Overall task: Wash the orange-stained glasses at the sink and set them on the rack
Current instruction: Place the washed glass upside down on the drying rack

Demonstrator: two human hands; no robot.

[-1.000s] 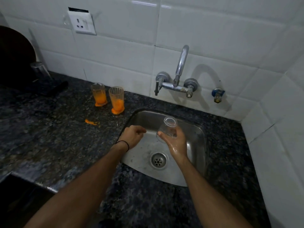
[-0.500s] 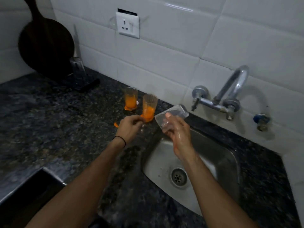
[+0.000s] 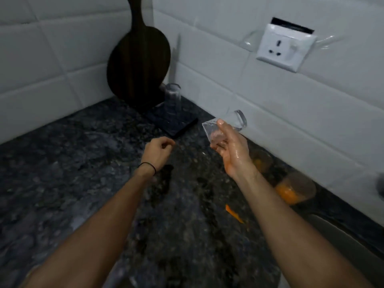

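Observation:
My wet right hand [image 3: 233, 150] grips a clean clear glass [image 3: 228, 124], tilted on its side above the dark granite counter [image 3: 83, 173]. Ahead and to the left lies a flat black rack [image 3: 176, 124] with one clear glass [image 3: 172, 100] standing on it. My left hand [image 3: 158, 151] hovers over the counter with its fingers curled and nothing in them. Two orange-stained glasses stand by the wall on the right, one [image 3: 260, 160] partly behind my right wrist, the other [image 3: 295, 190] nearer the sink.
A dark round wooden board [image 3: 138, 63] leans in the tiled corner behind the rack. A white wall socket [image 3: 285, 50] is above. An orange smear [image 3: 233, 213] marks the counter. The sink edge [image 3: 342, 235] shows at lower right.
The view has swung left from the sink to the counter corner. My right hand carried the clear glass leftward toward the rack; my left hand moved left too.

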